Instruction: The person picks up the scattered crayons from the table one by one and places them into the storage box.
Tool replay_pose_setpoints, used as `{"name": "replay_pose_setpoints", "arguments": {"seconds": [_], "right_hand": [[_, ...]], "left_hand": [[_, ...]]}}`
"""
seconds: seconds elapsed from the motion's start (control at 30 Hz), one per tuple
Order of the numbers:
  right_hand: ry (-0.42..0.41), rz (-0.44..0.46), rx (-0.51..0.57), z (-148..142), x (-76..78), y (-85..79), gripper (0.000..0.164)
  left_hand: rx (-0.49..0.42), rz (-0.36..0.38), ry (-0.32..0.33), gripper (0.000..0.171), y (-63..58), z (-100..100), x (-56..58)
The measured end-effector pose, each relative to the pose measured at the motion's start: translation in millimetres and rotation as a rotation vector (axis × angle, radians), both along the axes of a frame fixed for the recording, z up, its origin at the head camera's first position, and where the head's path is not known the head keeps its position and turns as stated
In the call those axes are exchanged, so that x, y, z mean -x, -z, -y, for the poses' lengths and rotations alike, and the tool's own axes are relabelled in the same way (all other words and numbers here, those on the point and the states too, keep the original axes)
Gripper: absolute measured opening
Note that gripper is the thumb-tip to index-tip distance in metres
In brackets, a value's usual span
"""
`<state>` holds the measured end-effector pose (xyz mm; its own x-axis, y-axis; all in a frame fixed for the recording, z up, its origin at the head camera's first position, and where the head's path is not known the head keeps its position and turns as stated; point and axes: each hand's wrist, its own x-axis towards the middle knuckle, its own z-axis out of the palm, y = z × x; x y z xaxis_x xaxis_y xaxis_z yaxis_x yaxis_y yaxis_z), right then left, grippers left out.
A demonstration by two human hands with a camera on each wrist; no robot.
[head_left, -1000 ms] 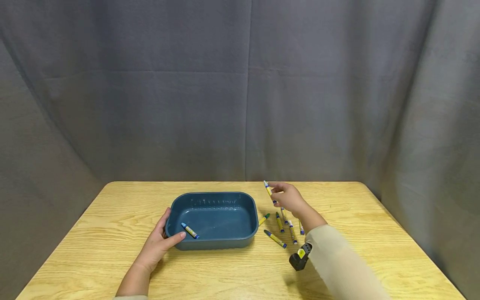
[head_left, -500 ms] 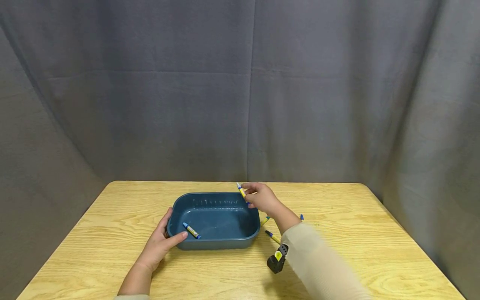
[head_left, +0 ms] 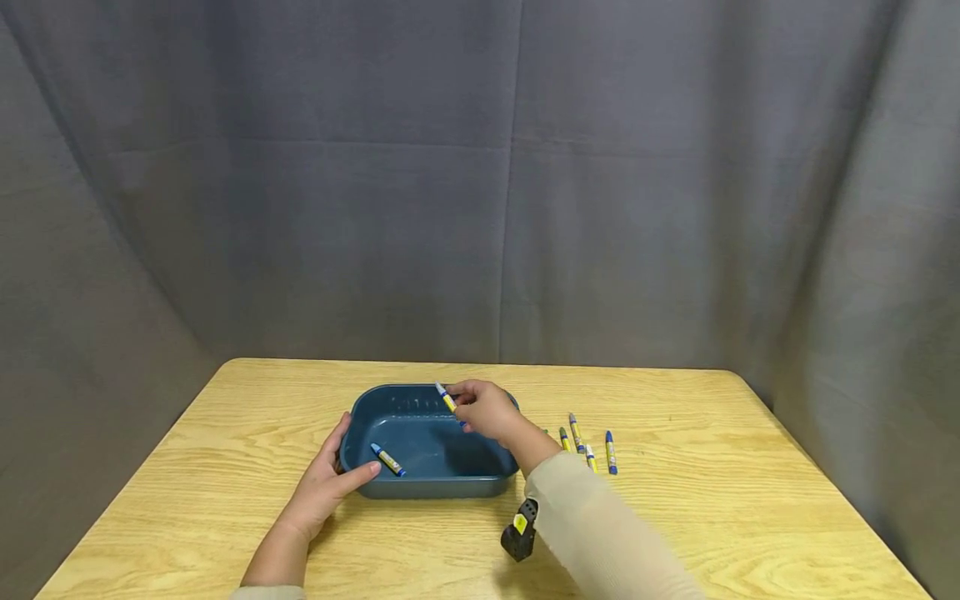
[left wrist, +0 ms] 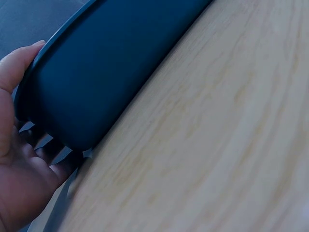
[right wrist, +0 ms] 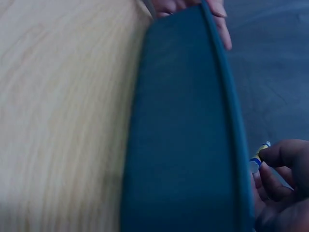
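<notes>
My left hand (head_left: 324, 485) grips the left end of a dark blue plastic tub (head_left: 438, 489), thumb over the rim and fingers behind the outer wall. Inside the tub, near that thumb, lies a blue-tipped crayon (head_left: 387, 459) in a yellow and blue wrapper. Above the tub's right half, my right hand (head_left: 489, 410) pinches a pale-tipped crayon (head_left: 447, 400) between thumb and fingers, tip slanting up and left. The right wrist view shows the same crayon's flat end (right wrist: 255, 165) just past the tub's rim. In the left wrist view the fingers (left wrist: 60, 162) wrap the tub's corner.
On the wooden table (head_left: 712, 500), right of the tub, lie several more crayons, among them a blue one (head_left: 611, 452) and a grey-tipped one (head_left: 576, 433). My right forearm hides part of the group. A grey curtain (head_left: 637, 208) hangs behind the table.
My right hand has carried the pale-tipped crayon left, from above the loose crayons to above the tub. The left hand has kept its grip on the tub.
</notes>
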<state>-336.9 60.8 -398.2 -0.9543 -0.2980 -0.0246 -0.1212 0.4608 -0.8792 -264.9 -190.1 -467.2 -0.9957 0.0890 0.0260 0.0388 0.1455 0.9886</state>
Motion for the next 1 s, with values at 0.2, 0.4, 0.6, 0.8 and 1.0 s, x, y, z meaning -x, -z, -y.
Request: {"name": "replay_pose_setpoints", "arguments": {"seconds": [0.2,0.4,0.6,0.8,1.0], "right_hand": [[-0.036,0.021,-0.056,16.2,-3.4,9.9,0.037],[-0.057,0.040,-0.088,30.8,-8.2,15.9,0.037],[-0.087,0.027,-0.214,43.1,-12.5,20.9,0.034],[-0.121,0.010,-0.318,55.4,-16.0,22.7,0.030],[-0.166,-0.035,-0.454,66.0,-17.9,26.2,0.030]], "left_hand": [[-0.012,0.000,0.007,0.098,0.1,-3.5,1.4],[-0.009,0.007,0.010,0.097,0.3,-3.9,2.5],[-0.015,0.008,0.013,0.097,1.0,-5.4,2.4],[-0.010,0.007,0.009,0.097,0.1,-5.2,2.0],[-0.025,-0.004,0.019,0.096,-0.6,-4.6,1.6]]}}
